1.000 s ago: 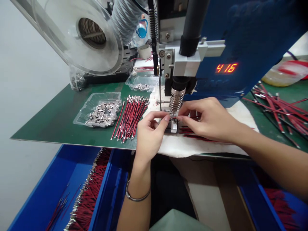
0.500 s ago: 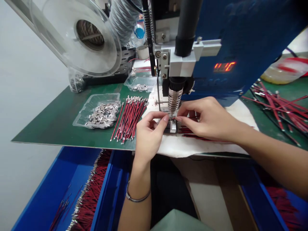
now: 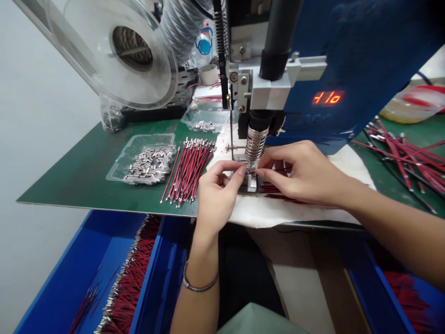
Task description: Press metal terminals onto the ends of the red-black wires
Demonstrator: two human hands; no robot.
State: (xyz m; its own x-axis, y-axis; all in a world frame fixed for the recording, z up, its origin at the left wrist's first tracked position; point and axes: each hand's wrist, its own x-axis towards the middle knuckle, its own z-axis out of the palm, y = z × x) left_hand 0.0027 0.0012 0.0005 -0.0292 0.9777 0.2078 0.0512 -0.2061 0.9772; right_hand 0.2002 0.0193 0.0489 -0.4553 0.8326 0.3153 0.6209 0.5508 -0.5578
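Observation:
My left hand [image 3: 219, 188] is closed in a pinch, thumb and forefinger at the left side of a small metal fixture [image 3: 252, 184]. What sits between those fingertips is too small and covered to make out. From the other side my right hand [image 3: 295, 168] pinches the end of a thin red wire, most of it hidden by the fingers. A spring-wrapped soldering head [image 3: 256, 144] points down between the two hands, its tip close to the fingertips. Red and black wires [image 3: 274, 188] lie on white paper under my right hand.
Left of my hands lie a bundle of red-black wires [image 3: 189, 171] with metal ends and a clear tray [image 3: 116, 174] of small metal connectors. The blue machine [image 3: 351, 55] rises behind. More wires [image 3: 410, 153] lie right. A blue bin [image 3: 79, 241] stands below the table edge.
Both hands keep their pinch at the fixture with hardly any movement. The machine's red display reads differently. The machine appears slightly further right as the camera view shifts.

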